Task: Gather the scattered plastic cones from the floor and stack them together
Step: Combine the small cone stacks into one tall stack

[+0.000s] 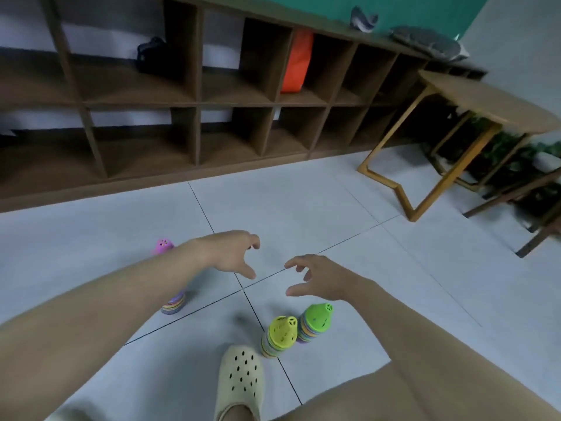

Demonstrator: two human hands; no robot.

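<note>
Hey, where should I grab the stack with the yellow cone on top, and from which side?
Probably grip the yellow-topped stack low, around its banded lower rims, from above right with the right hand. It leans, the top tapers, and the green-topped stack crowds its right side.

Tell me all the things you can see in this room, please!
pink-topped cone stack: one, rainbow rims, on floor behind left forearm
yellow-topped cone stack: one, on floor by the shoe
green-topped cone stack: one, right beside the yellow one
cubby shelf: one, brown wood, along the wall
orange bag: one, in an upper cubby
dark object: one, black, upper cubby, too dim to tell
grey cloths: two, on the shelf top
wooden table: one, at right
plants: green, behind the table
shoe: one, cream, with holes
left hand: open, holds nothing
right hand: open, holds nothing
</note>
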